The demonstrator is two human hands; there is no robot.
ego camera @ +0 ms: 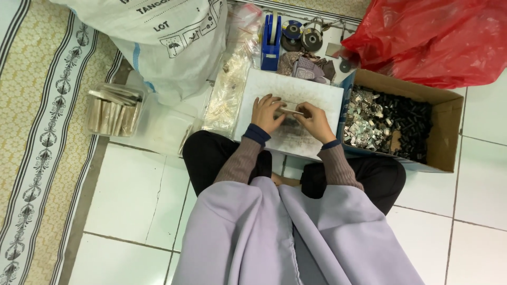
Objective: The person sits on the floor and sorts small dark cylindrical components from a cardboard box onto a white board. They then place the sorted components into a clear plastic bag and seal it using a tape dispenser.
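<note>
I sit cross-legged on a tiled floor with a white worn board [317,91] in front of my knees. My left hand [266,112] and my right hand [315,121] meet over the middle of the board. Both pinch a small flat pale piece [292,110] held between the fingertips. Something dark lies under my fingers on the board; I cannot tell what it is.
A cardboard box [446,132] with silvery metal bits and small black parts stands at right. A red plastic bag [438,37] lies behind it. A big white sack [169,42], a blue tape dispenser [271,42], clear packets [227,95] and a clear tub [113,111] are at left.
</note>
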